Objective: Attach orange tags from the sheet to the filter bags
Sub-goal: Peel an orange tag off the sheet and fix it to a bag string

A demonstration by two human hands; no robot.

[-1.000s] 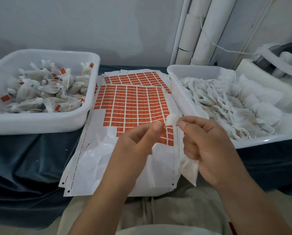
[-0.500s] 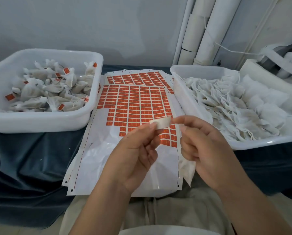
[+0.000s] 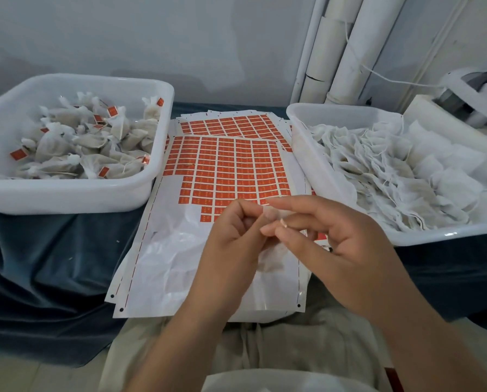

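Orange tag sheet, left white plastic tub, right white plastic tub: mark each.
Orange tag sheet [image 3: 228, 165]: head view, tag grid.
Left white plastic tub [image 3: 67, 196]: head view, front wall.
Right white plastic tub [image 3: 311, 165]: head view, left wall.

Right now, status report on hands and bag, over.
Left hand and right hand both pinching filter bag top. Orange sliver between them, likely the tag. Over tag sheet, nothing blocking.

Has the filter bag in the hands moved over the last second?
Yes. The filter bag swung left: it hung past the tag sheet's right edge, now it hangs inside that edge.
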